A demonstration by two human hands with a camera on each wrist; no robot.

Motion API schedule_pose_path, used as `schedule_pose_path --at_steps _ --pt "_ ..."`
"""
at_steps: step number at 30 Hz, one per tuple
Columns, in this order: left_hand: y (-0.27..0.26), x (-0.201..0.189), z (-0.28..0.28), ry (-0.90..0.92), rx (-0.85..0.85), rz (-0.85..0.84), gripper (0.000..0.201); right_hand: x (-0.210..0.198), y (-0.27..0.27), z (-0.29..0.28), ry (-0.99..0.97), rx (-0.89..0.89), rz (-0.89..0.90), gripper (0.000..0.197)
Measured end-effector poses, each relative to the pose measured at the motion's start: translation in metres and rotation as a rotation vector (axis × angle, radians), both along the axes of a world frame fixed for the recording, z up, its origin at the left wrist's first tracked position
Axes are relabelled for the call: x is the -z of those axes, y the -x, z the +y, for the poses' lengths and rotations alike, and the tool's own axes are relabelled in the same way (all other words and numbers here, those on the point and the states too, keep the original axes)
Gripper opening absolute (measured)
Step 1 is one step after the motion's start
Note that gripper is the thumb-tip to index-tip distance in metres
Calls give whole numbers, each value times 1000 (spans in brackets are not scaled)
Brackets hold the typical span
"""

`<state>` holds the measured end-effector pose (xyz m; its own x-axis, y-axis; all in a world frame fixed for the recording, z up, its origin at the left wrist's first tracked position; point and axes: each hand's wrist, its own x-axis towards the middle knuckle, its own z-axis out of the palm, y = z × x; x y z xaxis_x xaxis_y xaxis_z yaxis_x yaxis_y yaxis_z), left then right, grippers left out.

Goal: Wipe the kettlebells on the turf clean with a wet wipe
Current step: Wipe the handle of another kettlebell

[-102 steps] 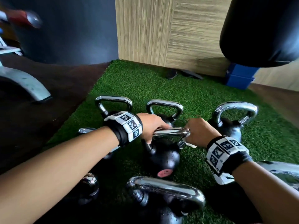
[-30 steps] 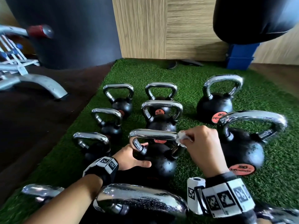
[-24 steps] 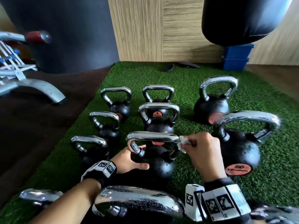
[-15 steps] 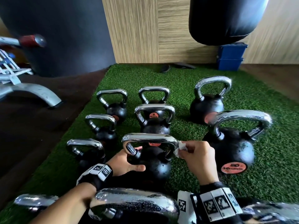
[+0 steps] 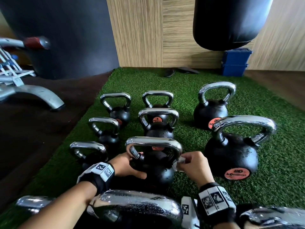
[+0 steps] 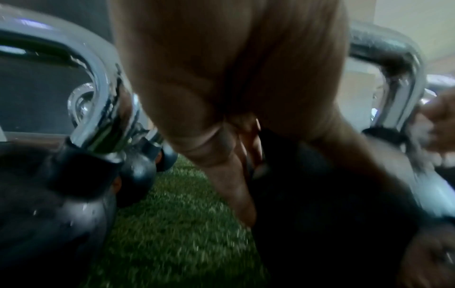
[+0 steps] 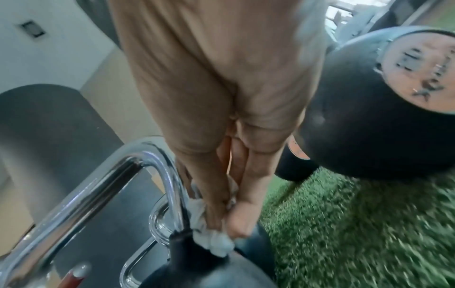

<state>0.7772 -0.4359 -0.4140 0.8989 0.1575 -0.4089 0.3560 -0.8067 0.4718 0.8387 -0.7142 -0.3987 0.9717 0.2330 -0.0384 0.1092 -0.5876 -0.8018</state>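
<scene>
A black kettlebell (image 5: 158, 172) with a chrome handle (image 5: 153, 141) stands on the green turf (image 5: 189, 142) in front of me. My left hand (image 5: 132, 166) grips its ball on the left side, thumb across the front. My right hand (image 5: 189, 164) pinches a crumpled white wet wipe (image 5: 179, 162) against the handle's right leg. In the right wrist view the wipe (image 7: 211, 239) sits where the chrome handle (image 7: 172, 185) meets the ball (image 7: 197, 272). The left wrist view shows my left hand (image 6: 246, 159) lying against the dark ball (image 6: 332, 204).
Several more kettlebells stand in rows on the turf; two large ones (image 5: 231, 156) (image 5: 211, 111) are to the right, and wet chrome handles (image 5: 140, 207) lie close below my arms. A punching bag (image 5: 231, 22) hangs above a blue box (image 5: 236, 61). A bench frame (image 5: 36, 95) stands on the dark floor to the left.
My right hand has slid the wipe from the handle's top right corner down its right leg toward the ball. The left hand keeps its hold on the ball.
</scene>
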Motion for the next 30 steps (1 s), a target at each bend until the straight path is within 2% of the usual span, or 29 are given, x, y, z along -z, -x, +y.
schedule_pose_path --at_steps 2,3,5,7,10,12,14,17,21,23,25,28,30 --pt "0 -13 9 -157 40 66 83 -6 0 -1 82 15 -50 7" --pt "1 -22 15 -191 29 35 70 -12 1 -4 95 50 -98 4" --pt "2 -46 26 -181 -33 -173 48 -30 2 -11 67 132 -225 4" --pt "6 -78 31 -152 -101 -461 34 -55 5 -17 5 155 -383 17" --pt "10 -125 16 65 -59 -734 25 -98 14 -12 -154 67 -463 39" --pt "8 -149 -7 403 -8 -724 37 -120 18 -1 -237 -45 -452 49" --pt "3 -163 -28 607 20 -608 44 -133 21 12 -284 -147 -471 54" --pt "-1 -169 -45 681 56 -517 37 -139 16 26 -310 -205 -559 52" --pt "-3 -165 -42 780 29 -525 37 -137 4 37 -259 -196 -717 48" --pt "-5 -164 -39 785 46 -555 34 -136 -1 40 -174 -166 -782 51" --pt "-6 -164 -34 711 81 -586 28 -133 -4 42 -158 -189 -785 52" --pt "-6 -162 -25 481 129 -655 17 -119 -6 31 -131 -278 -667 67" --pt "-3 -156 -20 400 158 -694 15 -100 -7 16 -75 -259 -614 78"
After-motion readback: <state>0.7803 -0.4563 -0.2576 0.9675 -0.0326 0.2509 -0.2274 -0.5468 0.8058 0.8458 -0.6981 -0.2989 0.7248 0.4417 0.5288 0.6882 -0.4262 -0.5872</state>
